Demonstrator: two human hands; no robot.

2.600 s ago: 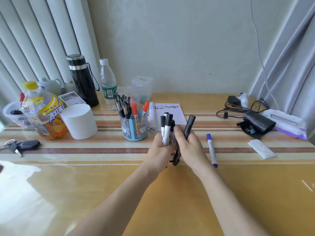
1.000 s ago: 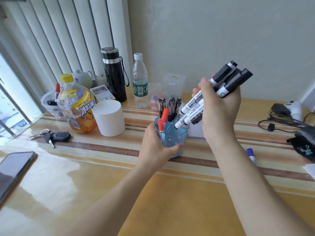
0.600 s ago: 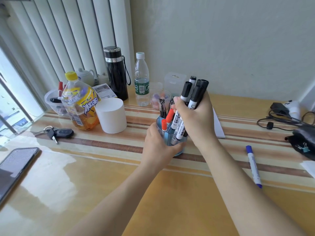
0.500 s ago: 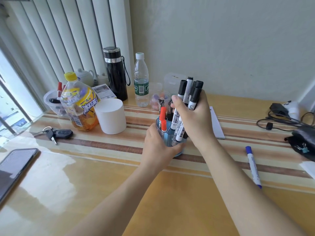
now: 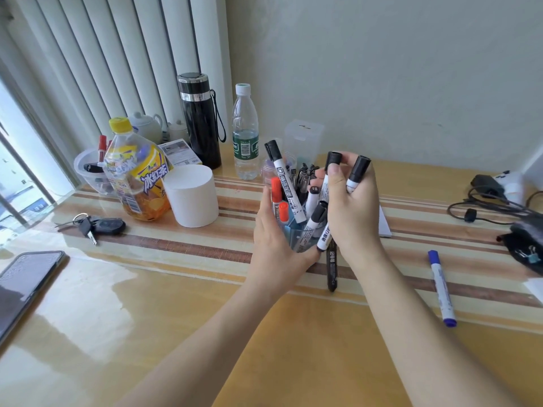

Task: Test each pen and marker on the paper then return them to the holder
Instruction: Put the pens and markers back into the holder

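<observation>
My left hand (image 5: 274,245) grips the side of the blue pen holder (image 5: 299,237), which stands on the striped part of the table. My right hand (image 5: 354,210) is over the holder, closed on a few black-capped white markers (image 5: 352,179) whose lower ends point into it. One black-capped marker (image 5: 286,183) leans left inside the holder beside two red-capped markers (image 5: 276,190). A black marker (image 5: 332,267) lies on the table against the holder's near side. A blue marker (image 5: 440,287) lies to the right. The paper (image 5: 385,221) shows behind my right hand.
Left of the holder stand a white cup (image 5: 191,196), an iced-tea bottle (image 5: 138,177), a black flask (image 5: 199,118) and a water bottle (image 5: 245,133). Keys (image 5: 97,226) and a phone (image 5: 23,280) lie at the left. Cables (image 5: 484,201) and a black pouch (image 5: 526,245) sit at the right.
My right hand carried the bundle of black markers from the air down into the holder, and the markers spread apart. One black marker now lies on the table beside the holder.
</observation>
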